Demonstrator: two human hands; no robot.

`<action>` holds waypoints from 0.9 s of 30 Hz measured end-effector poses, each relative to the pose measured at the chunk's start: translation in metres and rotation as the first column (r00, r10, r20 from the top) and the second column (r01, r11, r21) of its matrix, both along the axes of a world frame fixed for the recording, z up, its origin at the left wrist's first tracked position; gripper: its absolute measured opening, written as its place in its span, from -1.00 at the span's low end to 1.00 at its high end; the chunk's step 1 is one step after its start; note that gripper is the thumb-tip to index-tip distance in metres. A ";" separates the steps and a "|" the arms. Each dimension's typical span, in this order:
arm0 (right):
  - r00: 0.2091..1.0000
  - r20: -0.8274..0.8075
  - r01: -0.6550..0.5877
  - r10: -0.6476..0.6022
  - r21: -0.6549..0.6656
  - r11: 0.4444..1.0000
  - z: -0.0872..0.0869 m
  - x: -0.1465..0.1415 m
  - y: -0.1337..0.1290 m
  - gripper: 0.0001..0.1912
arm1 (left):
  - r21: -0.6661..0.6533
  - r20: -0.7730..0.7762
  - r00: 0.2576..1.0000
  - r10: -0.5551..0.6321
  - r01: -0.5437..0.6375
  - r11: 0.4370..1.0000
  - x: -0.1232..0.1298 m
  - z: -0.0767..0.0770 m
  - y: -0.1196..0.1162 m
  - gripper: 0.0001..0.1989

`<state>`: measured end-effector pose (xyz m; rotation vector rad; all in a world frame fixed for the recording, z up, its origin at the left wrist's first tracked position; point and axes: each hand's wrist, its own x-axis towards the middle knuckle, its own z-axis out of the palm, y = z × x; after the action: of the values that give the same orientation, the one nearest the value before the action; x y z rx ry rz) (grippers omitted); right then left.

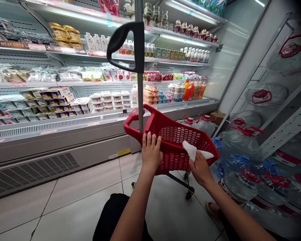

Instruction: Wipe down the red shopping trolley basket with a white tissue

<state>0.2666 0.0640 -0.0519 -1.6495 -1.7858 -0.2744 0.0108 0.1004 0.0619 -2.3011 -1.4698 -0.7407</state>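
A red plastic shopping basket cart (175, 134) on a dark wheeled frame stands in front of me. From its left end rises a grey pole with a black loop handle (138, 47). My left hand (152, 150) lies on the near rim by the pole, fingers stretched out and holding nothing. Further right, my right hand (202, 167) presses a white cloth or tissue (190, 150) against the rim, with the white material sticking out on both sides of the fingers. The inside of the basket shows only in part.
A refrigerated display case (95, 124) with dairy cups, cartons and bottles runs along the back. Large water bottles (240, 184) with red handles crowd the right side, on the floor and on a metal rack (288, 130). Cart wheels (190, 193) rest on the tiled floor (85, 204).
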 end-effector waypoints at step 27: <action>0.988 0.152 -0.001 0.002 -0.009 1.000 0.016 -0.007 -0.041 -0.54 | -0.072 0.149 0.986 -0.071 0.083 0.994 0.021 -0.038 -0.021 -0.20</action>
<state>0.2598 0.0226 -0.0360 -1.6717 -1.9026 -0.4014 0.0314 0.0792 0.0236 -2.4197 -1.5035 -0.9071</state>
